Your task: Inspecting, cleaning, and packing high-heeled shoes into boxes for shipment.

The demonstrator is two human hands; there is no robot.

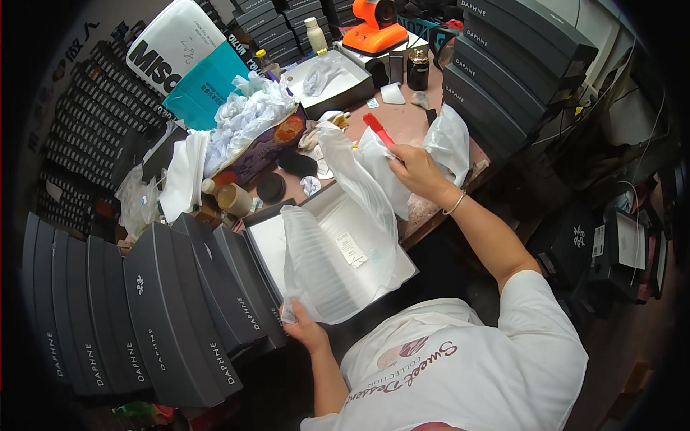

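My right hand [420, 172] is closed round a red brush [377, 129], its head pointing away over the table. At the near left my left hand [307, 330] grips the lower corner of a translucent white foam sheet [313, 266]. That sheet spreads across an open shoe box [406, 276] with a pale inside. A small white paper label [350, 249] shows in the box. Crumpled white wrapping [447, 144] lies on the table beside my right hand and partly behind it.
Dark shoe boxes [165, 316] stand packed on the left, with another stack [496, 79] at the right. On the table [431, 215] are a carton of crumpled white paper [248, 118], an open box [345, 90], a black bottle [417, 70] and an orange tape dispenser [374, 32].
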